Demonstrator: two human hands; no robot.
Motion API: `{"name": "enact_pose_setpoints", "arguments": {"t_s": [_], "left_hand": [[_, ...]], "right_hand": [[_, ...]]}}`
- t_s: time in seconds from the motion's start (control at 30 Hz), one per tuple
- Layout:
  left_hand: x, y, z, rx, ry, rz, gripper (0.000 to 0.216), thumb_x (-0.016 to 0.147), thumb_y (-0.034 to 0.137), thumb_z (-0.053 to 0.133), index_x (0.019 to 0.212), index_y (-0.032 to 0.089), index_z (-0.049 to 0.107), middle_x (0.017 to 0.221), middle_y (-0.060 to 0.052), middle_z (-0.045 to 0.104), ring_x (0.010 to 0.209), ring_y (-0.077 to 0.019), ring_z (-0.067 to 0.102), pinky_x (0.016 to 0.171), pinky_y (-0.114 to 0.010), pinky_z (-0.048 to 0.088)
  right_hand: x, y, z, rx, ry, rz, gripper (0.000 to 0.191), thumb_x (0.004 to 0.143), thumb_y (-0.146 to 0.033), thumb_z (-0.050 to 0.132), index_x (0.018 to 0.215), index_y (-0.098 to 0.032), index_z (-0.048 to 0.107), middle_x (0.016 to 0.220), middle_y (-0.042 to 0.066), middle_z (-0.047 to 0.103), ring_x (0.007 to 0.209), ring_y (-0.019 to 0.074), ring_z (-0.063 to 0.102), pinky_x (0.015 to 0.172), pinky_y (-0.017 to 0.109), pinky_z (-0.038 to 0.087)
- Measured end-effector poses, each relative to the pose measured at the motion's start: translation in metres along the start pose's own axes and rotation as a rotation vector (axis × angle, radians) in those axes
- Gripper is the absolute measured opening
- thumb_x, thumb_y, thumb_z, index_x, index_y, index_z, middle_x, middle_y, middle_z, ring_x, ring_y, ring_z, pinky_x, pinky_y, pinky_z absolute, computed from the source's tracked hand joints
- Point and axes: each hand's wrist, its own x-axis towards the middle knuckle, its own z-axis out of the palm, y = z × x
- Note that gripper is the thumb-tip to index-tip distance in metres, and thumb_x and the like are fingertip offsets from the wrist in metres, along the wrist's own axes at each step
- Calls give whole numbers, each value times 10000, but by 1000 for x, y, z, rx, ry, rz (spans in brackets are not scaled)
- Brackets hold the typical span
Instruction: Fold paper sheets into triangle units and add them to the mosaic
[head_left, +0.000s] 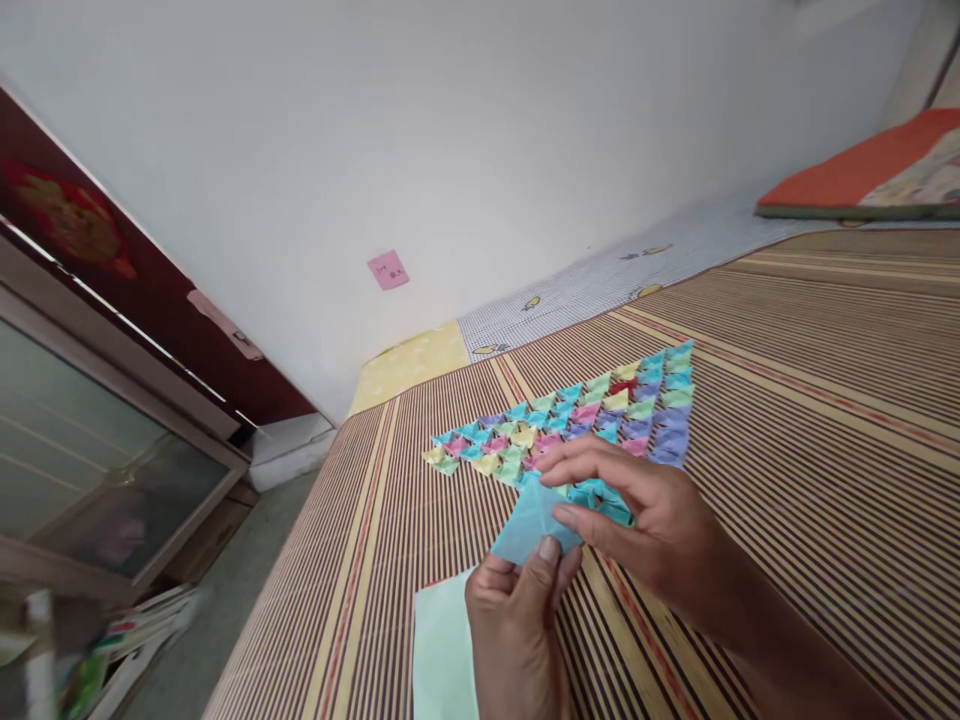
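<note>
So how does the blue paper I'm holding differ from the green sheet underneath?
The blue paper is pinched between the left hand and the right hand, above the mat; the green sheet lies flat on the mat. The blue paper is folded to a point; the green sheet looks unfolded, though the left hand hides part of it. Both are plain, single-colour paper.

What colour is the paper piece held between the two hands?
Light blue; the paper piece shows best in the head view.
</note>
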Motion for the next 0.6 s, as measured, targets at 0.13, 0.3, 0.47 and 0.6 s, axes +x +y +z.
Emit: {"name": "enact_pose_setpoints", "arguments": {"t_s": [0.13,0.3,0.47,0.6], "left_hand": [[0,0,0,1,3,2,370,562,182,923,916,142,823,813,-115,807,881,-316,782,819,-409,637],[0,1,3,-28,18,5,307,549,192,934,832,157,818,822,-104,804,844,-285,779,800,-385,637],[2,-1,-3,-44,45,42,293,576,182,923,843,156,806,843,-85,797,769,-214,766,724,-294,634],[3,1,-8,-113,15,1,423,645,112,869,1056,166,783,962,-97,797,818,-196,766,755,-271,627]], "right_hand": [[0,0,0,17,0,8,104,874,-179,688,947,-245,723,1054,43,733,1070,223,678,974,347,527],[0,0,-1,19,-35,12,70,873,-191,691,887,-249,729,1056,39,732,1042,224,684,954,351,533],[-1,-3,-2,12,-127,33,148,867,-153,645,829,-253,747,1072,44,720,1032,228,689,913,341,547],[-4,0,-1,-25,-193,21,177,872,-148,629,840,-265,758,1169,37,697,1099,224,670,949,331,527]]}}
